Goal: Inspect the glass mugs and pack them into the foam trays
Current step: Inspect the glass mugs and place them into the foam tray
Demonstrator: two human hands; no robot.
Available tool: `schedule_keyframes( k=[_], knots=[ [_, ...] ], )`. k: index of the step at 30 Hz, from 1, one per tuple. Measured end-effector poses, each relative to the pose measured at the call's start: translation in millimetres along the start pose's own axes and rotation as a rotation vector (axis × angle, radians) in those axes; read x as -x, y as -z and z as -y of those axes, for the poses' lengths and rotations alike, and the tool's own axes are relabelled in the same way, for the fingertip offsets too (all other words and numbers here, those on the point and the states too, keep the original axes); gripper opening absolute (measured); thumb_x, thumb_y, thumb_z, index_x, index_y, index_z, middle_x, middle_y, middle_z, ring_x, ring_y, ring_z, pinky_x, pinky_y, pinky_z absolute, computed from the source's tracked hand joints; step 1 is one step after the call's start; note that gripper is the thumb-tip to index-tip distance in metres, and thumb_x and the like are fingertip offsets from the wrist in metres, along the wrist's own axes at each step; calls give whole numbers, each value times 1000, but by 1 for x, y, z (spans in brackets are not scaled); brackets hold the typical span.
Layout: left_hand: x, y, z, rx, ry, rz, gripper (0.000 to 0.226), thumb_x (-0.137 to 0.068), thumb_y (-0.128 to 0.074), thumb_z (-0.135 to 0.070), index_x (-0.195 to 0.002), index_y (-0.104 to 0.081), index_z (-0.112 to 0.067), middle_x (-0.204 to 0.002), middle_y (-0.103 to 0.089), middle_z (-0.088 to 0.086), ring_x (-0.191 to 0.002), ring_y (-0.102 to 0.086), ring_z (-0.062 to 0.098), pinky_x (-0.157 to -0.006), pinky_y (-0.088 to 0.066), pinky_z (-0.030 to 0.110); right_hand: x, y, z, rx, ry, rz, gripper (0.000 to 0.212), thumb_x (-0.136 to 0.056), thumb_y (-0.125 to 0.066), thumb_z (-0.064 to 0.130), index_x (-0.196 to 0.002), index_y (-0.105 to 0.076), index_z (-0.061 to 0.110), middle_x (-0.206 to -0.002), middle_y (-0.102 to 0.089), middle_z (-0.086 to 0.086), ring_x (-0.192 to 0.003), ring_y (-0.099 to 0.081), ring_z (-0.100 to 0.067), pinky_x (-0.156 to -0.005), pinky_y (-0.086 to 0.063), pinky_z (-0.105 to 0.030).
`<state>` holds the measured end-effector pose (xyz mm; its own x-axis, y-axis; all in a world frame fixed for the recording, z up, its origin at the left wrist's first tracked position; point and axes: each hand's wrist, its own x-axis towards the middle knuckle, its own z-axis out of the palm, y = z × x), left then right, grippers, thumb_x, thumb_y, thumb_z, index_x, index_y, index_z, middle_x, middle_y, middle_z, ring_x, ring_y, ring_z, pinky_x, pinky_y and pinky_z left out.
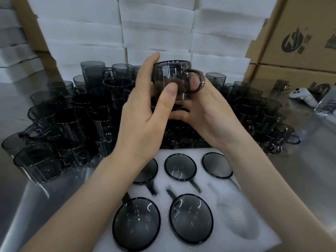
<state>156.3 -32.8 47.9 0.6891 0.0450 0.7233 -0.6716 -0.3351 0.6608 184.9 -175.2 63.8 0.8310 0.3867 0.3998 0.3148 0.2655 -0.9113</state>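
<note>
Head view.
A: Where's the mug [172,77]?
B: Raised above the foam tray [214,195], upright, handle to the right, between both hands. The left hand [145,110] grips it, thumb on the near wall, fingers round the far side. The right hand [205,113] holds it from below, fingers curled up by the handle.
A: Tray?
B: On the tabletop [309,170], under the wrists. Five packed mugs [180,167] sit mouths up; a bare pocket [241,222] shows near right.
A: Beyond?
B: Loose mugs [72,115] crowd the tabletop, with stacked foam sheets [158,33] behind.
</note>
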Motion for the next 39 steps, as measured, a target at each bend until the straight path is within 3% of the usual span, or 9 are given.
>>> schedule_keyframes(
  k=[4, 9, 15, 19, 26, 30, 32, 35, 39],
  knots=[
    [-1, 0, -4, -108, -45, -36, 60, -93, -48, -39, -145, -41, -7, -130, -45, 6, -125, -43, 13, -108, -37, 39, 2, 1, -1, -77, 25, -14, 27, -99, -48, 25, -125, -48, 16, -116, -66, -12, -96, -67, -39, -77, -57, -46],
    [2, -2, -8, -217, -225, 54, 60, -83, -63, -12, -140, -46, -2, -131, -52, 9, -122, -49, 21, -105, -40, 41, -1, -1, -6, 81, 117, -145, 16, -95, -50, 30, -111, -51, 25, -95, -69, 7, -89, -65, -16, -77, -54, -48],
    [3, -3, -5, -232, -175, 23, 63, -74, -79, -14, -132, -54, -14, -127, -59, -5, -119, -55, 15, -101, -45, 38, -2, -1, -10, 139, 167, -232, 28, -100, -39, 29, -110, -65, 24, -114, -65, -9, -113, -60, -35, -87, -52, -62],
    [3, -2, -4, -192, -209, 32, 62, -74, -74, -4, -132, -54, -16, -124, -53, -17, -120, -52, 3, -102, -46, 28, 0, 2, -4, -36, 127, -201, 31, -106, -34, 24, -108, -64, 16, -104, -66, -14, -93, -66, -29, -66, -59, -43],
    [3, -1, 0, 11, -228, 67, 59, -75, -71, 3, -127, -52, -16, -122, -54, -15, -122, -54, 11, -102, -46, 27, -2, 8, -1, -228, 33, -151, 31, -103, -40, 31, -111, -66, 16, -104, -70, -8, -91, -67, -26, -62, -56, -37],
    [2, -2, 2, 156, -168, 97, 71, -72, -63, 18, -121, -43, -28, -126, -50, -8, -124, -53, 17, -105, -44, 35, -3, 8, 0, -357, -168, 69, 52, -93, -46, 53, -118, -61, 11, -109, -67, -12, -92, -67, -23, -75, -55, -36],
    [2, -1, 4, 91, -172, 100, 74, -72, -65, 15, -123, -38, -31, -125, -49, -8, -123, -53, 15, -105, -44, 36, -3, 9, -2, -294, -200, 76, 57, -93, -43, 57, -120, -60, 10, -107, -69, -14, -88, -68, -29, -79, -54, -42],
    [0, 0, 5, -127, -176, 113, 81, -72, -78, -14, -137, -33, -31, -126, -48, -14, -125, -47, 12, -109, -36, 27, -2, 7, -4, -107, -111, -90, 48, -98, -42, 50, -111, -68, 12, -102, -73, -15, -86, -71, -29, -72, -58, -42],
    [0, 1, 0, -249, -210, 68, 67, -74, -78, -24, -135, -52, -13, -128, -55, -8, -124, -51, 14, -108, -38, 29, -1, 3, -6, -48, -52, -187, 43, -100, -43, 44, -104, -72, 12, -102, -74, -13, -92, -71, -26, -67, -58, -34]
  ],
)
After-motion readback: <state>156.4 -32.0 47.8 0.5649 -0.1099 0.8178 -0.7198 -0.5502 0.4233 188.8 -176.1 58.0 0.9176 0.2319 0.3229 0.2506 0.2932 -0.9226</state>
